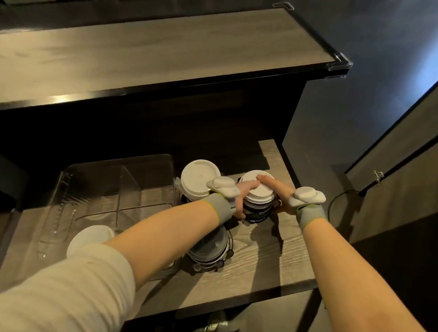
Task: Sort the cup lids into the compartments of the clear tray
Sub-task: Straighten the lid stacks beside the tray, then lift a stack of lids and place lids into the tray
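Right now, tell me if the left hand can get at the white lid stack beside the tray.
Probably yes: that white lid stack sits just beside the left hand, nothing between, though it now grips the mixed stack.
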{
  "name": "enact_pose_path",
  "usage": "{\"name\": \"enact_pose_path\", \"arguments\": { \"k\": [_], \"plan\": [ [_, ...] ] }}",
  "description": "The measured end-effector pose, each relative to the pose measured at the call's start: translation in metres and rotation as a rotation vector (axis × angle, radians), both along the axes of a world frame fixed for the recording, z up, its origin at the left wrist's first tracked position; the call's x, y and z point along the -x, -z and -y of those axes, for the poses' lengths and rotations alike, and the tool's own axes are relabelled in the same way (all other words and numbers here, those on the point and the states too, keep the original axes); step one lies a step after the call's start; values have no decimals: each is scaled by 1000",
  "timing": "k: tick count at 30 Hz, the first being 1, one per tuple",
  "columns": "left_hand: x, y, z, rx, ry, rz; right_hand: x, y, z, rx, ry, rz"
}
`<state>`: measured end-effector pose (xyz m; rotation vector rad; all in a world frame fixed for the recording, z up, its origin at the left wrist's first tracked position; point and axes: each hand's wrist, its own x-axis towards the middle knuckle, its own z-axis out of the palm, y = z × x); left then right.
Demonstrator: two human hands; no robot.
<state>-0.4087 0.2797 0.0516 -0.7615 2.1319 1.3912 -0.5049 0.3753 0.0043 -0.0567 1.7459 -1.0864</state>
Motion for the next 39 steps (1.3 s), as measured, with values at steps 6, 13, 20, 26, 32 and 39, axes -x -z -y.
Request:
{"name": "enact_pose_path", "arguments": {
  "k": [6,13,20,26,32,39],
  "plan": [
    [2,17,-9,-159,-451,49,6,10,-2,19,94,189],
    [1,17,-15,-350,-359,20,3,6,-5,51,145,159],
    [15,-7,-23,-548,-584,-103,7,-27,-11,144,211,11],
    [19,-45,1,-601,-695,-242,4,-77,10,291,234,-122],
    [-25,-90,45,-536,-804,-433,-26,-117,58,459,96,-65],
    [-131,-105,107,-661,-793,-445,-104,-130,129,485,-86,69]
  ]
}}
